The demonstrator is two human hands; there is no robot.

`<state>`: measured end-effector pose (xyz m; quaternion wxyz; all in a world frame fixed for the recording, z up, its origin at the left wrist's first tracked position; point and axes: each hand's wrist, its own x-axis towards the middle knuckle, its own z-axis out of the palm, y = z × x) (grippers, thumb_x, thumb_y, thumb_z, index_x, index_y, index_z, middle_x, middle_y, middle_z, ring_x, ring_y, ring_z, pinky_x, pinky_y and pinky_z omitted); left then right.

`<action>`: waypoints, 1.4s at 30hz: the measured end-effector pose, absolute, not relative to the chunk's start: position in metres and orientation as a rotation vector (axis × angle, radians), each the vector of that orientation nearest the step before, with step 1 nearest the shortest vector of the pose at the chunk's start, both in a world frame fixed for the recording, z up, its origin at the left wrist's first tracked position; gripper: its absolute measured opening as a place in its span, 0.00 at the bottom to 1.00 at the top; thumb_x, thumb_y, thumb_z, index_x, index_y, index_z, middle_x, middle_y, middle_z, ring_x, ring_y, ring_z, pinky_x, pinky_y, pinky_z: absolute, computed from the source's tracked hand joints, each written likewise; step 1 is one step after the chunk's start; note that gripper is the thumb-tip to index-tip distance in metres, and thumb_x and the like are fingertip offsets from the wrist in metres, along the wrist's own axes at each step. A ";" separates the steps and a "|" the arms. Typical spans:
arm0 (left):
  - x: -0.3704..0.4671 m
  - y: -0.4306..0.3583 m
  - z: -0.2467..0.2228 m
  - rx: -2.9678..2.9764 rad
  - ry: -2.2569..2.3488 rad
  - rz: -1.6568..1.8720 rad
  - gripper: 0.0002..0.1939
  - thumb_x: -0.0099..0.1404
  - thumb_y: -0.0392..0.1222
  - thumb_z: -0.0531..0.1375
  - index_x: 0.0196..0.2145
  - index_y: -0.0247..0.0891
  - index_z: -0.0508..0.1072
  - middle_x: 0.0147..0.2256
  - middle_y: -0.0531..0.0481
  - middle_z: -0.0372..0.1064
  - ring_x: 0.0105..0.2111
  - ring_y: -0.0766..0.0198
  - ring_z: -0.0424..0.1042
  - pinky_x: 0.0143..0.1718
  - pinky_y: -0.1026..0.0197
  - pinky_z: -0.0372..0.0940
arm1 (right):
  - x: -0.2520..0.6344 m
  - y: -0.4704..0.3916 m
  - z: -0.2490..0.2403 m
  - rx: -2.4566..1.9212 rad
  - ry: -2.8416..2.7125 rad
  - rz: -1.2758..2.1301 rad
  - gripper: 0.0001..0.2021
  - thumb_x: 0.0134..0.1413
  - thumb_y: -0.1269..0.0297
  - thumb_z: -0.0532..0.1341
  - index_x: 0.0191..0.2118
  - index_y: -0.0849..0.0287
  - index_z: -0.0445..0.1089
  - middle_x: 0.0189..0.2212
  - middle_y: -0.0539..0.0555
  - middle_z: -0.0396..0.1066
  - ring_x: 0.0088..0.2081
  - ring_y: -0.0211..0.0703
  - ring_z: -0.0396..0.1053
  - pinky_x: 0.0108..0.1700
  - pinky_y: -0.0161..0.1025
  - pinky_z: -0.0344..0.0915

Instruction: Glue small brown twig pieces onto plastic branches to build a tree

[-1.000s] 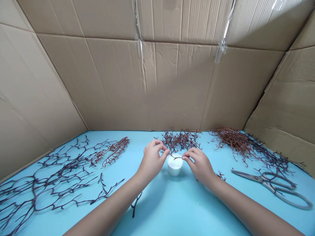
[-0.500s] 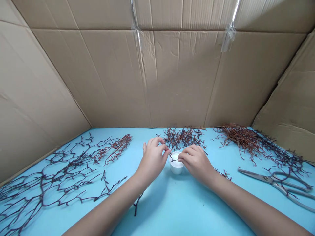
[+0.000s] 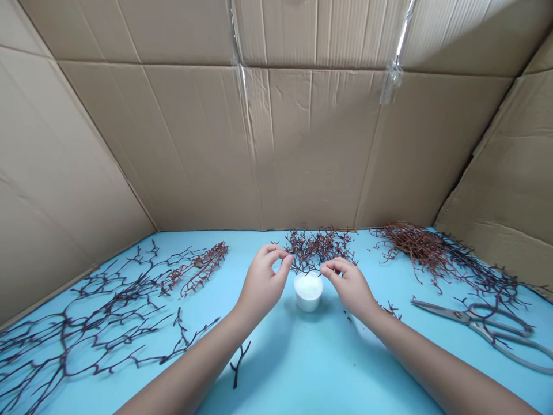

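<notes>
A small white cup (image 3: 308,301) with white content stands on the blue tabletop, between my hands. My right hand (image 3: 349,288) is just right of its rim, thumb and forefinger pinched on a twig (image 3: 319,275), of which only a short dark end shows. My left hand (image 3: 265,281) is raised to the cup's left, thumb and forefinger brought together near the branchlets behind; whether a tiny piece sits between them I cannot make out. Right behind the cup spreads a pile of dark reddish branchlets (image 3: 317,245). A small forked twig (image 3: 236,368) lies near my left forearm.
Large dark branching stems (image 3: 71,325) cover the left side, with a reddish sprig (image 3: 203,268) by them. At the back right lies a heap of red-brown stems (image 3: 410,245). Metal scissors (image 3: 469,317) rest at the right. Cardboard walls (image 3: 302,150) enclose the table.
My right hand has moved slightly right, away from the cup's opening, and the twig that crossed above the cup is now mostly out of sight. The camera view has shifted a little.
</notes>
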<state>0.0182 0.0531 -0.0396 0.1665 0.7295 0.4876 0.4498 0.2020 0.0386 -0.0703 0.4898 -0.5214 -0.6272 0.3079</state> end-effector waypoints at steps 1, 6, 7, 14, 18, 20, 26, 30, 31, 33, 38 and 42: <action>0.018 0.053 -0.039 2.028 1.401 1.325 0.11 0.62 0.46 0.49 0.33 0.40 0.68 0.37 0.48 0.63 0.39 0.61 0.64 0.41 0.59 0.60 | 0.203 0.039 -0.070 -1.272 -1.457 0.810 0.10 0.48 0.56 0.58 0.26 0.58 0.68 0.28 0.52 0.67 0.34 0.45 0.62 0.39 0.41 0.56; 0.028 0.039 -0.044 1.452 1.253 1.527 0.10 0.63 0.48 0.47 0.37 0.42 0.61 0.33 0.53 0.60 0.34 0.65 0.64 0.37 0.61 0.63 | 0.200 0.024 -0.064 -1.243 -1.126 1.084 0.14 0.51 0.51 0.53 0.29 0.58 0.62 0.22 0.49 0.59 0.21 0.36 0.57 0.22 0.34 0.54; 0.033 0.033 -0.046 1.333 1.162 1.484 0.09 0.62 0.48 0.50 0.34 0.42 0.62 0.31 0.54 0.59 0.32 0.66 0.63 0.36 0.62 0.63 | 0.198 0.018 -0.060 -1.226 -1.072 1.138 0.14 0.51 0.51 0.52 0.29 0.58 0.62 0.22 0.48 0.58 0.20 0.35 0.55 0.20 0.33 0.53; 0.062 -0.005 -0.044 0.929 0.786 1.127 0.13 0.52 0.43 0.63 0.36 0.38 0.70 0.36 0.49 0.67 0.34 0.65 0.66 0.38 0.60 0.64 | 0.177 -0.023 -0.038 -0.799 -0.391 1.814 0.08 0.51 0.61 0.59 0.29 0.60 0.64 0.23 0.46 0.55 0.18 0.28 0.50 0.17 0.26 0.46; 0.064 -0.009 -0.044 0.900 0.677 1.160 0.07 0.53 0.41 0.63 0.28 0.35 0.73 0.27 0.52 0.67 0.26 0.69 0.65 0.33 0.64 0.63 | 0.170 -0.034 -0.043 -0.799 -0.365 1.833 0.08 0.49 0.61 0.61 0.30 0.61 0.66 0.23 0.46 0.57 0.19 0.27 0.51 0.17 0.26 0.46; 0.064 -0.010 -0.047 0.862 0.656 1.155 0.06 0.53 0.40 0.62 0.25 0.34 0.72 0.25 0.52 0.67 0.25 0.69 0.65 0.31 0.64 0.63 | 0.171 -0.038 -0.048 -0.847 -0.363 1.824 0.10 0.48 0.59 0.61 0.29 0.61 0.66 0.23 0.46 0.58 0.19 0.27 0.52 0.18 0.27 0.46; 0.067 -0.012 -0.066 0.966 0.744 1.042 0.07 0.49 0.40 0.65 0.27 0.35 0.75 0.25 0.50 0.70 0.28 0.65 0.68 0.35 0.62 0.63 | 0.195 -0.054 -0.062 -0.935 -0.450 1.768 0.12 0.44 0.59 0.64 0.27 0.62 0.65 0.22 0.45 0.58 0.19 0.27 0.52 0.20 0.28 0.47; 0.070 -0.016 -0.071 1.213 0.829 0.970 0.05 0.49 0.40 0.64 0.24 0.36 0.76 0.25 0.50 0.70 0.28 0.63 0.68 0.34 0.61 0.62 | 0.211 -0.060 -0.071 -1.014 -0.520 1.831 0.13 0.45 0.57 0.63 0.26 0.63 0.64 0.22 0.46 0.59 0.17 0.26 0.52 0.19 0.28 0.45; 0.070 -0.016 -0.071 1.248 0.839 0.963 0.05 0.49 0.40 0.64 0.24 0.37 0.76 0.25 0.50 0.70 0.28 0.63 0.68 0.34 0.61 0.62 | 0.213 -0.061 -0.073 -1.026 -0.530 1.844 0.13 0.46 0.57 0.63 0.26 0.63 0.64 0.22 0.46 0.59 0.17 0.25 0.52 0.19 0.27 0.45; 0.071 -0.017 -0.072 1.265 0.848 0.954 0.04 0.50 0.41 0.63 0.25 0.38 0.75 0.26 0.50 0.70 0.29 0.63 0.68 0.34 0.61 0.62 | 0.213 -0.060 -0.075 -1.032 -0.542 1.853 0.12 0.46 0.58 0.63 0.26 0.63 0.65 0.23 0.46 0.59 0.17 0.25 0.52 0.19 0.27 0.45; 0.072 -0.013 -0.076 1.157 0.795 0.894 0.08 0.53 0.43 0.62 0.23 0.36 0.73 0.23 0.51 0.67 0.27 0.64 0.67 0.35 0.59 0.63 | 0.224 -0.049 -0.069 -1.150 -0.765 1.908 0.14 0.49 0.52 0.58 0.30 0.59 0.69 0.25 0.46 0.62 0.15 0.24 0.49 0.17 0.27 0.42; 0.073 -0.011 -0.080 0.886 0.769 0.922 0.08 0.53 0.44 0.63 0.24 0.36 0.70 0.26 0.55 0.63 0.28 0.67 0.65 0.39 0.58 0.64 | 0.273 -0.026 -0.051 -1.738 -1.652 1.040 0.11 0.50 0.58 0.56 0.32 0.58 0.72 0.29 0.52 0.70 0.24 0.34 0.63 0.25 0.31 0.57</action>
